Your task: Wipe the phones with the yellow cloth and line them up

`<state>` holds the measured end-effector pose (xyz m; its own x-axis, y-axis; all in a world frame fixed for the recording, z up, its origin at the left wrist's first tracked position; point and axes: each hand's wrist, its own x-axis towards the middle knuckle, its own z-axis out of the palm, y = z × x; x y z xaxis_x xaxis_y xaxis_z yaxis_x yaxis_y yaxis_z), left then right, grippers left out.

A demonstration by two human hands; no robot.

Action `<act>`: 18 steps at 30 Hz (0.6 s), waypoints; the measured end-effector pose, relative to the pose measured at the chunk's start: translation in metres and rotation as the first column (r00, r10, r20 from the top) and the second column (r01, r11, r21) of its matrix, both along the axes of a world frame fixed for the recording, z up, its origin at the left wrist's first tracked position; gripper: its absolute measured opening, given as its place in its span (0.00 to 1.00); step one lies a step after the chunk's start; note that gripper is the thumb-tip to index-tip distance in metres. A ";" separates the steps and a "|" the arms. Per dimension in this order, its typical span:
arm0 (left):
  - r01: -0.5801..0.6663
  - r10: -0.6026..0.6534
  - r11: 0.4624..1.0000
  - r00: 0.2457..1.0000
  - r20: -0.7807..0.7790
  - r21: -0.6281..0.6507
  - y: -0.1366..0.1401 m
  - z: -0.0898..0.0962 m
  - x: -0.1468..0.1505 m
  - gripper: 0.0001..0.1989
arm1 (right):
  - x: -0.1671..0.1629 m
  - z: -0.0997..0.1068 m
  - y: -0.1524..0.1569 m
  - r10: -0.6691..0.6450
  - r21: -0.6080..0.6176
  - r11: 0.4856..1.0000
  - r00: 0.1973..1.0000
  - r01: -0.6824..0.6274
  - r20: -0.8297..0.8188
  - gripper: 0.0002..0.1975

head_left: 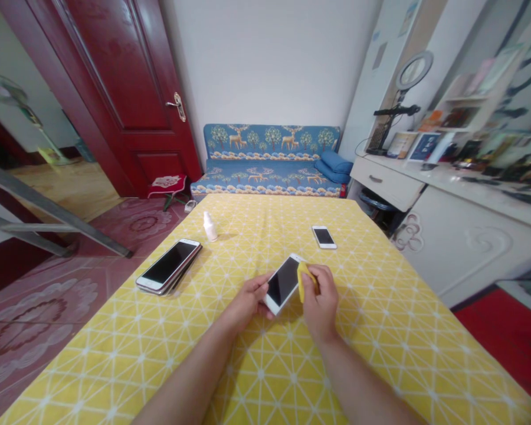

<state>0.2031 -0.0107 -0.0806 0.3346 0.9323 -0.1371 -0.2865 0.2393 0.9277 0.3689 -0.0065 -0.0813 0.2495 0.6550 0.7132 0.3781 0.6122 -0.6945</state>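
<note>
A white smartphone [284,283] with a dark screen is held tilted over the table by my left hand [251,300], whose thumb lies on its near left edge. My right hand [321,300] is closed around a yellow cloth [302,281], which touches the phone's right edge. Some of the right fingers are hidden behind the cloth and hand. Left of my hands lies a stack of phones [170,263], the top one white-framed with a black screen. Beyond my right hand a smaller white phone [324,237] lies flat. A white spray bottle [209,226] stands upright behind the stack.
The table has a yellow patterned tablecloth [261,354]. Past its far edge is a blue sofa [269,171] with deer prints. A white dresser [460,230] with a ring light [413,72] stands on the right. At left are a red door [128,88], a small stool [168,186] and metal legs [48,206].
</note>
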 end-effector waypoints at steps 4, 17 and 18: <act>0.047 -0.049 0.999 0.998 -0.049 -0.027 0.000 0.003 -0.002 0.25 | 0.009 -0.003 0.008 -0.072 -0.123 0.992 0.968 0.043 -0.242 0.06; 0.178 -0.177 0.984 0.983 -0.042 0.031 -0.009 0.023 -0.008 0.19 | 0.006 -0.005 0.012 0.152 -0.277 0.839 0.691 -0.468 -0.706 0.14; 0.223 -0.220 0.971 0.975 -0.040 0.087 -0.011 0.028 -0.008 0.20 | 0.005 -0.005 0.011 0.158 -0.282 0.839 0.705 -0.465 -0.691 0.13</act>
<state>0.1956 -0.0215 -0.0527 0.5314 0.8443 -0.0688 -0.2078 0.2087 0.9557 0.3738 0.0044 -0.0862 0.2529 0.9604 0.1172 -0.3900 0.2121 -0.8961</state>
